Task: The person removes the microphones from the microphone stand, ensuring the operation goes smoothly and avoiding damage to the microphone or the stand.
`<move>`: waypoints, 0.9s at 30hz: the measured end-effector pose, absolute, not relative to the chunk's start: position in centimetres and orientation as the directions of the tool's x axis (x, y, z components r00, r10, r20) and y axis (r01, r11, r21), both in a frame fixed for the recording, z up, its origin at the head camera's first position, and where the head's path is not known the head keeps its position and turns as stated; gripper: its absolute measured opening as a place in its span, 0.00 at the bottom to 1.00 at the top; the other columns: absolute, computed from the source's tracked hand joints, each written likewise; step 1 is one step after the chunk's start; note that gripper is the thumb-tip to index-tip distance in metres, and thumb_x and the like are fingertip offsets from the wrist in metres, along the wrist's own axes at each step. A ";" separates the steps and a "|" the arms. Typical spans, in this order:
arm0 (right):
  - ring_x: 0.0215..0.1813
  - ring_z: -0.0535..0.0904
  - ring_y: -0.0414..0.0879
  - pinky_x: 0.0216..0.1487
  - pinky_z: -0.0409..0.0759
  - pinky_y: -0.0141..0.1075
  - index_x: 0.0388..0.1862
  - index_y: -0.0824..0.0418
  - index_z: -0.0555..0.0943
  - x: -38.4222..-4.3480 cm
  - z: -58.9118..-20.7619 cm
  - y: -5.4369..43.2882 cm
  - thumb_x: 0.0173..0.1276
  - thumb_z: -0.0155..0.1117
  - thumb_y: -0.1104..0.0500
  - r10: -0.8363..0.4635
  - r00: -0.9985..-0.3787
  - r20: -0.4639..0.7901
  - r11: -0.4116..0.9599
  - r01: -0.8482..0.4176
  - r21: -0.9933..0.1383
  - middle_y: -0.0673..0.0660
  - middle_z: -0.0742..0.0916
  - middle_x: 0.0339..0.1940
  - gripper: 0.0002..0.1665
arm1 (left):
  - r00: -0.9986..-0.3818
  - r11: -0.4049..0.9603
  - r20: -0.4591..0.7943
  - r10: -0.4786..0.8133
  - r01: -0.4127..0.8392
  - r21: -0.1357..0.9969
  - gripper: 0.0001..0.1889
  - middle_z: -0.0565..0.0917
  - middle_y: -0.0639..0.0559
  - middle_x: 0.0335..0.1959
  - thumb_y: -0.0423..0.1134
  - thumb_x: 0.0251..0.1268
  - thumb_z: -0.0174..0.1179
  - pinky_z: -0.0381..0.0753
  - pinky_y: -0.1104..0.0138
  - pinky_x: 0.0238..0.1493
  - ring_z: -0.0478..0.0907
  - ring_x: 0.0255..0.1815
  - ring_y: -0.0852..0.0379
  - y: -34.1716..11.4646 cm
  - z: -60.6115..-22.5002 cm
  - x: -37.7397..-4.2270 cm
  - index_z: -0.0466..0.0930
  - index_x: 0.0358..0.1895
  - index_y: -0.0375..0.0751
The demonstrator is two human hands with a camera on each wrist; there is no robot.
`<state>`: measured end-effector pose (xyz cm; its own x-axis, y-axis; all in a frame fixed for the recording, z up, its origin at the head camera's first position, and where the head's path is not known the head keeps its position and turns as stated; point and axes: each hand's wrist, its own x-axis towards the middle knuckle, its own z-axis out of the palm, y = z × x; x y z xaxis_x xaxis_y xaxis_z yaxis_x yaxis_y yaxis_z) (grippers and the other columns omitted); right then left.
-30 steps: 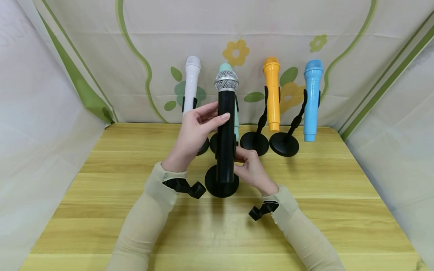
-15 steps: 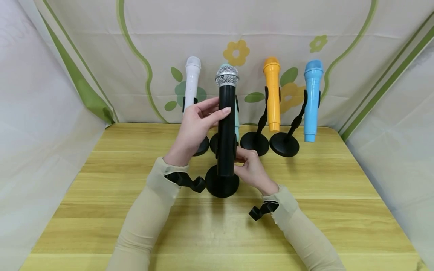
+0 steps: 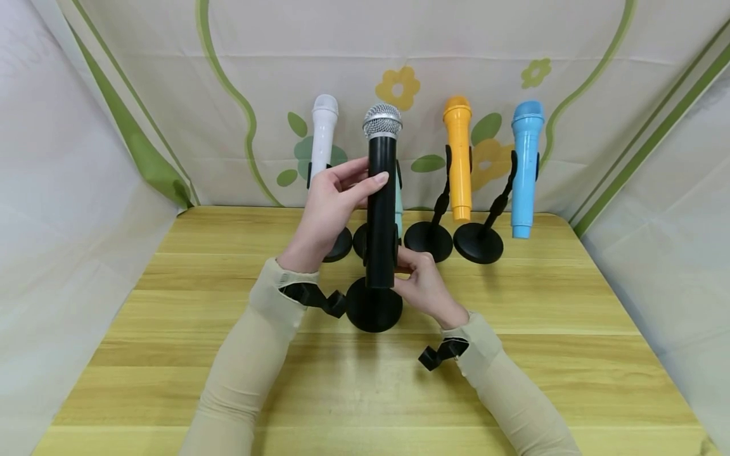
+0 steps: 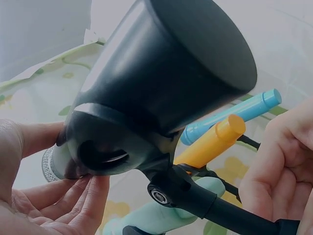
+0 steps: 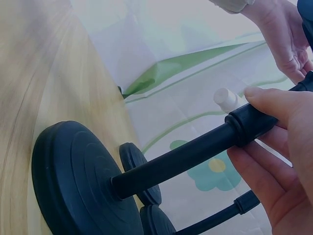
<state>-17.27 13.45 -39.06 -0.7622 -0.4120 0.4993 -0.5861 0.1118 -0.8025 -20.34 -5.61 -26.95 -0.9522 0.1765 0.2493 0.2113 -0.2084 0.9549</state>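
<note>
A black microphone [image 3: 381, 209] with a silver mesh head stands tilted at the middle of the table. My left hand [image 3: 336, 206] grips its upper body, thumb across the front. In the left wrist view the microphone's lower body passes through the clip [image 4: 110, 142] of a black stand. My right hand [image 3: 424, 288] holds that stand's pole [image 5: 186, 159] just under the clip, thumb and fingers around its collar [image 5: 252, 125]. The stand's round base [image 3: 373, 313] rests on the wooden table.
Behind stand a white microphone [image 3: 324, 136], an orange microphone [image 3: 458, 158] and a blue microphone [image 3: 526, 171], on black stands. A mint microphone [image 4: 156, 218] is mostly hidden behind the black one. A patterned cloth [image 3: 256, 76] hangs behind the table [image 3: 365, 392].
The black microphone has slid upward through the clip, its lower end rising above the base, with my left hand moving up along with it. My right hand and the stand have stayed in place.
</note>
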 end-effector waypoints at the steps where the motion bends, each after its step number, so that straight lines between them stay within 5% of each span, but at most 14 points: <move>1: 0.45 0.87 0.49 0.49 0.86 0.42 0.49 0.66 0.86 -17.5 -39.4 13.5 0.64 0.70 0.77 -0.411 -0.763 0.499 0.117 -0.587 -0.801 0.57 0.89 0.44 0.16 | -0.953 -0.203 0.249 0.174 0.212 0.956 0.24 0.84 0.40 0.52 0.36 0.69 0.67 0.83 0.53 0.55 0.82 0.50 0.47 -5.6 -26.9 -20.3 0.77 0.66 0.34; 27: 0.43 0.87 0.49 0.49 0.86 0.44 0.45 0.70 0.85 -16.4 -37.4 13.3 0.64 0.70 0.76 -0.415 -0.819 0.396 0.138 -0.487 -0.863 0.58 0.90 0.39 0.11 | -0.958 -0.154 0.207 0.197 0.179 0.972 0.28 0.85 0.46 0.54 0.40 0.67 0.70 0.84 0.59 0.53 0.83 0.53 0.50 -6.0 -26.8 -19.7 0.76 0.69 0.41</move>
<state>-16.41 13.35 -37.40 -0.8192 -0.4150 0.3958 -0.4866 0.1377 -0.8627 -19.72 -6.03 -26.81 -0.9582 0.1969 0.2075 0.1788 -0.1540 0.9718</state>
